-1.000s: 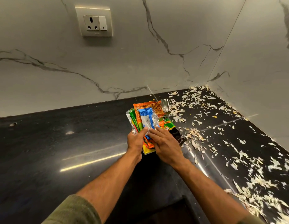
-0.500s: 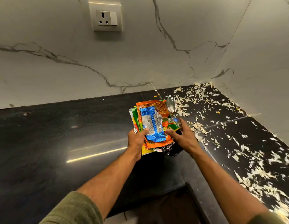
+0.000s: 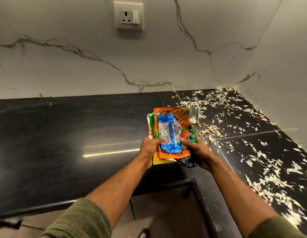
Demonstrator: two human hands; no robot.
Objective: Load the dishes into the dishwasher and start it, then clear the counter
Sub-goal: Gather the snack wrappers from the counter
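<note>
A stack of empty snack wrappers (image 3: 169, 131), blue on top of orange, green, yellow and black ones, is held above the inner corner of the black counter (image 3: 63, 134). My left hand (image 3: 150, 148) grips the stack's left edge with the thumb on the blue wrapper. My right hand (image 3: 197, 152) holds the right side from underneath, thumb on top. A clear plastic scrap (image 3: 193, 115) sticks up at the stack's far right.
Pale vegetable peelings (image 3: 235, 134) are scattered all over the right arm of the L-shaped counter. A wall socket (image 3: 128, 17) sits high on the marble backsplash. The counter's front edge runs just below my forearms.
The wrappers have been lifted off the counter and drawn toward me. My right hand slid from pressing on top of the stack to holding its right side from beneath.
</note>
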